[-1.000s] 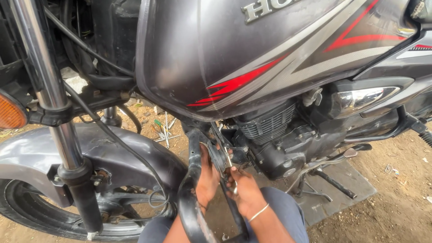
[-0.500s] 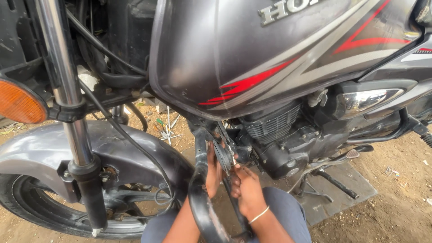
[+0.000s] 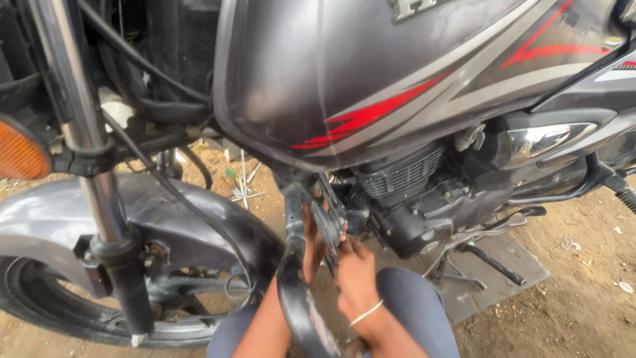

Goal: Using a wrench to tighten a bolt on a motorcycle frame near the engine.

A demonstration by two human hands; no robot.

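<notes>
A grey motorcycle with a red-striped fuel tank fills the view. Both my hands reach under the tank at the front of the engine. My left hand lies behind a black curved guard bar, its fingers against the frame tube. My right hand, with a thin bangle at the wrist, presses its fingertips on a small black part next to the engine. What the fingers grip is hidden by the bar and the frame.
The chrome front fork and grey front mudguard over the wheel stand at the left, with an orange reflector. A footpeg and side stand lie at the right over a grey mat. The ground is brown dirt.
The view has shifted a little to the right and closer. Both hands stay at the same spot under the tank, with only small finger movement.
</notes>
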